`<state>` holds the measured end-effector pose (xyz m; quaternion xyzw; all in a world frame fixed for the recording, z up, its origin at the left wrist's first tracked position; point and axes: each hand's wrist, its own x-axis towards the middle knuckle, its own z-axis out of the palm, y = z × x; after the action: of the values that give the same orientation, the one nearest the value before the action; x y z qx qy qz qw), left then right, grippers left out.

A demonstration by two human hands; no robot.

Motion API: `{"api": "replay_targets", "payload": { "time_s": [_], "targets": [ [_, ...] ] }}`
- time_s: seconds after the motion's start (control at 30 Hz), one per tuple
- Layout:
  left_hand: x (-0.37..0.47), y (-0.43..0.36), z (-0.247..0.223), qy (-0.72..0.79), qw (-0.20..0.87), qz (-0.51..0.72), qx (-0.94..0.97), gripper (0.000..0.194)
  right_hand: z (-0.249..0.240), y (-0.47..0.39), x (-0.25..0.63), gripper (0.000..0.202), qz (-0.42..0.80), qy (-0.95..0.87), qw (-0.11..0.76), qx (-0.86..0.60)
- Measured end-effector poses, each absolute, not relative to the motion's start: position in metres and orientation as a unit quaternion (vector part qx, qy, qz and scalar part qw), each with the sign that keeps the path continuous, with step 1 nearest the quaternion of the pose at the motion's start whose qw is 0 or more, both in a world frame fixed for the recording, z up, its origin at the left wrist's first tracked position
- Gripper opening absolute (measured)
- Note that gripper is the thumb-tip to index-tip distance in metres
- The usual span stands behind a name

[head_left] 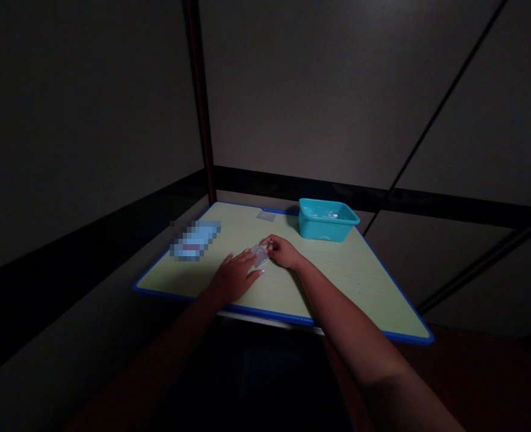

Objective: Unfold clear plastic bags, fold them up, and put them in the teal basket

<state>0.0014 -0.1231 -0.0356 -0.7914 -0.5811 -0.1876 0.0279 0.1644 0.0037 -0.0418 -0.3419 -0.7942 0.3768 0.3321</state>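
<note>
A small clear plastic piece (260,257), perhaps a bag or film, lies on the pale yellow table (346,282) between my hands. My left hand (236,276) rests on the table with fingers spread, its fingertips at the left edge of the plastic. From the other side, my right hand (282,251) has its fingers pinched together on the plastic's right edge. The plastic's exact kind is too small to make out.
A turquoise basket (326,230) with some clear, shiny things inside stands at the back right. A flat greyish sheet (266,216) lies near the back edge. At the left is a blurred light-blue rectangle (196,240). Walls enclose the table's back and left.
</note>
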Motion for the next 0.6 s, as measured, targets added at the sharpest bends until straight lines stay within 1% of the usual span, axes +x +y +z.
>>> {"api": "replay_targets", "payload": {
  "time_s": [0.1,0.23,0.37,0.6],
  "targets": [
    [0.0008,-0.1207,-0.0369,-0.59,0.03,-0.169,-0.789,0.042,-0.0392,0.0024,0.1657,0.019,0.392,-0.795,0.321,-0.333],
    [0.0022,-0.1207,-0.0355,-0.59,0.044,-0.174,-0.788,0.046,-0.0377,0.0021,0.1672,0.018,0.413,-0.793,0.32,-0.313],
    [0.0036,-0.1223,-0.0343,-0.645,0.063,-0.183,-0.739,0.048,-0.0386,0.0036,0.166,0.016,0.415,-0.792,0.32,-0.313],
    [0.0025,-0.1196,-0.0314,-0.68,0.006,-0.202,-0.705,0.052,-0.0403,0.0044,0.1626,0.014,0.404,-0.779,0.355,-0.322]
  ]
}}
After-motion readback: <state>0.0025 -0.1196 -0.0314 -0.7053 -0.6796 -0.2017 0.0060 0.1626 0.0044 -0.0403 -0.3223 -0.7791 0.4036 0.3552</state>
